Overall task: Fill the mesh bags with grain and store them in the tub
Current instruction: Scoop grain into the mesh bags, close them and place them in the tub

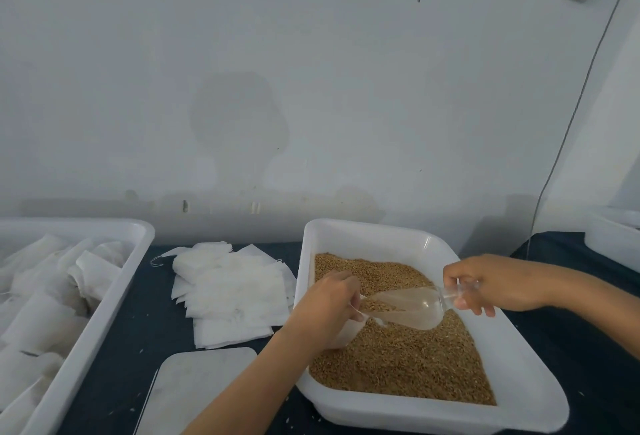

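A white tray on the right holds brown grain. Over the grain, my left hand grips a small white mesh bag by its mouth. My right hand holds the handle of a clear plastic scoop, which carries some grain and has its lip tilted into the bag's mouth. A pile of flat empty mesh bags lies on the dark table between the trays. At the left, a white tub holds several filled bags.
A flat grey-white board lies at the table's front edge, left of the grain tray. Another white tub stands at the far right. A grey cable hangs down the wall from a plug. The wall runs right behind the table.
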The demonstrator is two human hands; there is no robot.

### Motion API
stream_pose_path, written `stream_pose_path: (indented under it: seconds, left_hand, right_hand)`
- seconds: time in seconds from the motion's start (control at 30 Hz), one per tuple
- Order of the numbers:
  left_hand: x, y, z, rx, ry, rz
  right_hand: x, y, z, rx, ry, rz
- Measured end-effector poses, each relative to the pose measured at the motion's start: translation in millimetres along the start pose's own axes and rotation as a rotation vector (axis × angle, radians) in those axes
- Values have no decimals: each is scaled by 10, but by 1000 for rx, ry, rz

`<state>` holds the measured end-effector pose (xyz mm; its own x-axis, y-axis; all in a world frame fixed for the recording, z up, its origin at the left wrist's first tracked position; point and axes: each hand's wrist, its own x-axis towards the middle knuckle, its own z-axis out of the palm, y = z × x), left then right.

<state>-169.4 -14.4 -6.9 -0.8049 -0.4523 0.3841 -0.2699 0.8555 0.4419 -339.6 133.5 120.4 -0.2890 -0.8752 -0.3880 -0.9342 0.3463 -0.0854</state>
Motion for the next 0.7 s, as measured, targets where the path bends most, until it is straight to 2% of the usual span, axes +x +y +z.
stream_pose_path:
  seconds: [0.23, 0.37, 0.53, 0.7]
  left_hand:
    - [-10, -18, 7, -112, 119, -123]
    - [3, -39, -18, -258, 145, -209]
    - [-24, -56, -61, -409, 182, -240]
    - [-35, -82, -100, -588, 290, -260]
  right_hand:
    - [-58, 186, 270, 304, -25, 18]
    - [74, 141, 478, 432, 72, 100]
    - [496, -90, 907, 290, 204, 189]
    - [724, -340, 1130, 50, 102, 245]
